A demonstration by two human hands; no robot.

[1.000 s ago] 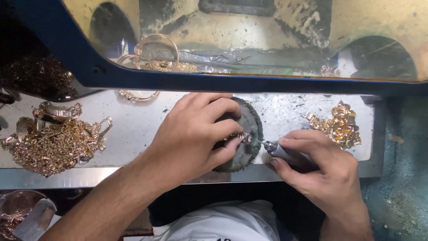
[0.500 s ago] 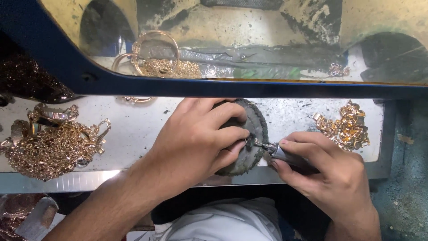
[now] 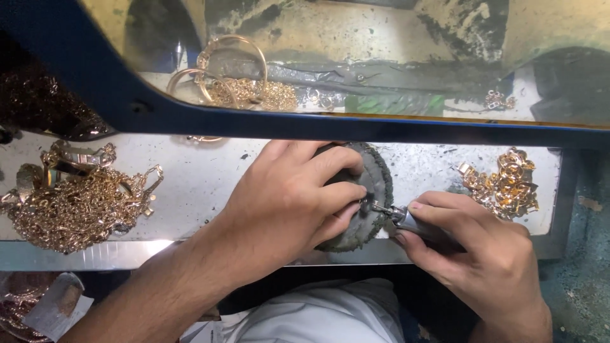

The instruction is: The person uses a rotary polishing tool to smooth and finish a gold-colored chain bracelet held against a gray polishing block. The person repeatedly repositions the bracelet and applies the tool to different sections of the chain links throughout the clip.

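Workpiece: a small metal item, too small to identify, pinched at the fingertips of the left hand (image 3: 286, 203) and pressed against the dark round pad (image 3: 372, 190), which serves as landmark for all entries below.

Left hand: fingers closed together over the left half of the pad, thumb and forefinger clamped on the small item at the pad's right-centre.

Right hand (image 3: 476, 254): just right of the pad, fingers wrapped shut around a slim rotary handpiece (image 3: 413, 222) held like a pen; its fine bit (image 3: 378, 207) points left and meets the item at the pad's face.

Pad: rough-edged, dark green-grey, lying on the pale, speckled surface (image 3: 203, 184) at its near edge.

Heap of gold chain (image 3: 76, 203): well left of the pad, tangled, with a flat bracelet piece on top.

Cluster of gold links (image 3: 505, 184): right of the pad, beyond the right hand, apart from both hands.

Gold bangles (image 3: 222, 70): above and left of the pad, behind the blue-framed clear shield (image 3: 318, 124), with loose chain beside them.

Handling note, as judgement: the step looks like fine grinding or burring. It goes best with the item braced firmly on the pad, the bit brought in at a shallow angle with light pressure, the heel of the right hand resting on the surface edge for steadiness, and the left fingertips kept clear of the bit.
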